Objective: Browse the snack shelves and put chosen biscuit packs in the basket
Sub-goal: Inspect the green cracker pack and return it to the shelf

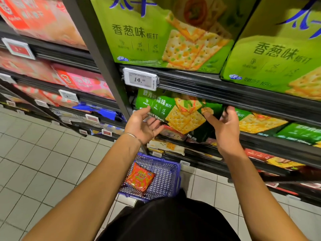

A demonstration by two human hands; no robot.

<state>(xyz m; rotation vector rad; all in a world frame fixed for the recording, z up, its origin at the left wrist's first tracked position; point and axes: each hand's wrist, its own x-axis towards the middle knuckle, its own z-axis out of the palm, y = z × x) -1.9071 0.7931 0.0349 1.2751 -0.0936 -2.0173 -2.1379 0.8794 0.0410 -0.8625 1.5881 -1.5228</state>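
Bright, even light comes from overhead and gives the big green packs (156,32) a soft sheen without hard glare. Under the shelf rail (225,87) the dark green pack (173,110) lies in shadow. The price tag (140,80) reads fairly sharp, while the red packs (34,18) at the left edge are smeared and blurred. Wide-angle distortion slants the upright post (104,58) and fans out the floor tiles (34,162).

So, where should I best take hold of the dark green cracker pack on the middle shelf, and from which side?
Probably by its two short ends together, coming from the front. The cracker pack is wide and flat, its face points out toward you, and the shelf above sits close over its top edge.
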